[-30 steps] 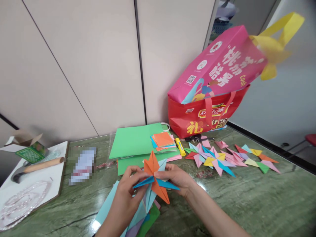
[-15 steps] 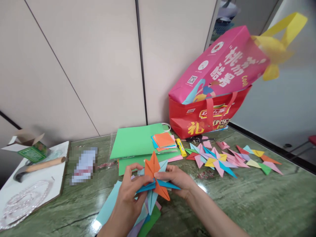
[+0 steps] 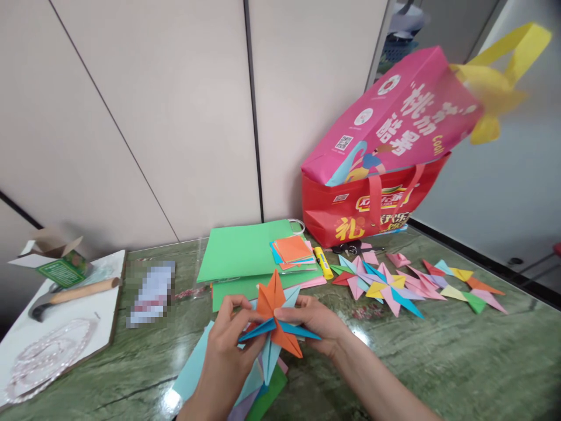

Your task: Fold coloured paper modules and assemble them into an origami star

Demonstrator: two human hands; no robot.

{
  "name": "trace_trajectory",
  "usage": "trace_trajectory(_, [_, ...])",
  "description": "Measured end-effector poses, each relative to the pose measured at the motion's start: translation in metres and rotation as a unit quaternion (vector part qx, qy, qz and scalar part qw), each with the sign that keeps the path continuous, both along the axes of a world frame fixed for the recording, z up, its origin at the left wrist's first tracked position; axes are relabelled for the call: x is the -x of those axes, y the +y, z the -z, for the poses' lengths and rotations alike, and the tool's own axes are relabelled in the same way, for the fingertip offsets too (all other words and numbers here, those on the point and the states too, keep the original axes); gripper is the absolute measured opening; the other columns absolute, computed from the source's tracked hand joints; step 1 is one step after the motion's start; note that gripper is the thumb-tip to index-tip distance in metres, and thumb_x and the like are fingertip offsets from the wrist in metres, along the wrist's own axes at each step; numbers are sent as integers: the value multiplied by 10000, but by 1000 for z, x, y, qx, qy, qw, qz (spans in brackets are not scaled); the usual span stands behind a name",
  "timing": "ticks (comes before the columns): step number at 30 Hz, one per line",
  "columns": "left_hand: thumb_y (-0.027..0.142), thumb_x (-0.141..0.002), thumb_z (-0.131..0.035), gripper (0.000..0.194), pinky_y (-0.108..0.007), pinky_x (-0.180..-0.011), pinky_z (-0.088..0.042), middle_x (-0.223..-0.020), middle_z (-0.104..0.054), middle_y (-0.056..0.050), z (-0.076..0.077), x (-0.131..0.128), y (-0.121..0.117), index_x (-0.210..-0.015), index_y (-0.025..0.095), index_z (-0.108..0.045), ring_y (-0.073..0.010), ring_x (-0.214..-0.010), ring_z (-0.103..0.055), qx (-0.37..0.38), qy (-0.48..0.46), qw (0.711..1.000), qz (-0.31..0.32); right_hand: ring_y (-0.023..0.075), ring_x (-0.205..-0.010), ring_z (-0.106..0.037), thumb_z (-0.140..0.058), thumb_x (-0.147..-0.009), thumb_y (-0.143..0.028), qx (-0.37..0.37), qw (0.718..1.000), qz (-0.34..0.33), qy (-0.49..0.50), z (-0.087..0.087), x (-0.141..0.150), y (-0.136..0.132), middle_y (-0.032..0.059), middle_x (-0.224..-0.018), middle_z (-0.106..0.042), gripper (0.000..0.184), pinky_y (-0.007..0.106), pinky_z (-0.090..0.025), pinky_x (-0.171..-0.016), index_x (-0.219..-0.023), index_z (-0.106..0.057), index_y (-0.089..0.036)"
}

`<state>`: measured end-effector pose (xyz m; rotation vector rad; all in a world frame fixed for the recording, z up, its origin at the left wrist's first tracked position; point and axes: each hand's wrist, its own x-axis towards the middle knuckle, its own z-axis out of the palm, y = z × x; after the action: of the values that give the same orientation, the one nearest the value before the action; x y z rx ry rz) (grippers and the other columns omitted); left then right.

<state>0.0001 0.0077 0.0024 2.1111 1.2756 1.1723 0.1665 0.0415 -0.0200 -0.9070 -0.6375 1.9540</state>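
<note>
Between both hands, above the table, is a folded paper star (image 3: pixel 276 301) with orange, light blue and darker blue points. My left hand (image 3: pixel 230 339) pinches it from the left, thumb and fingers near a dark blue point. From the right, my right hand (image 3: pixel 313 321) grips the star with the thumb pressed close to its centre and the other fingers behind it, partly hidden. Below the hands lie loose sheets of coloured paper (image 3: pixel 274 390), light blue, purple and green, partly covered by my left hand and the star.
Behind are green paper sheets (image 3: pixel 241 248), small orange squares (image 3: pixel 294 249) and a yellow glue stick (image 3: pixel 323 263). Finished paper stars (image 3: pixel 385 283) lie right, before a red bag (image 3: pixel 319 213) and a pink bag (image 3: pixel 394 117). Left, a board holds a hammer (image 3: pixel 79 292), beads (image 3: pixel 48 356) and a box (image 3: pixel 63 266).
Both hands keep hold of the star in nearly the same place. My left thumb and fingers have shifted slightly at the dark blue point, which now shows more fully. The view has moved a little.
</note>
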Motion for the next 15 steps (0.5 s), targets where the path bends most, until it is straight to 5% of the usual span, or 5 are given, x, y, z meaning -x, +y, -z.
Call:
trace_trajectory(9, [114,-785,-589,129,-198,-542,-466,-733,-520,-2,-3,2,3,-856,206,-646,-115,-617,-566,-129,58,990,10,169,-588,-652,-863,-383,-179,-35,999,34,24,4,3,0,52,-664,-721,387,286,-504,-640,-731,-709,-109])
trace_trajectory(15, [163,-809,-572,70,-218,-559,-473,-726,-581,-3,-4,1,0,-824,222,-606,-129,-624,-585,-118,89,989,-9,204,-662,-659,-865,-378,-205,-79,995,57,12,-3,6,-5,44,-712,-726,393,314,-505,-676,-733,-709,-140])
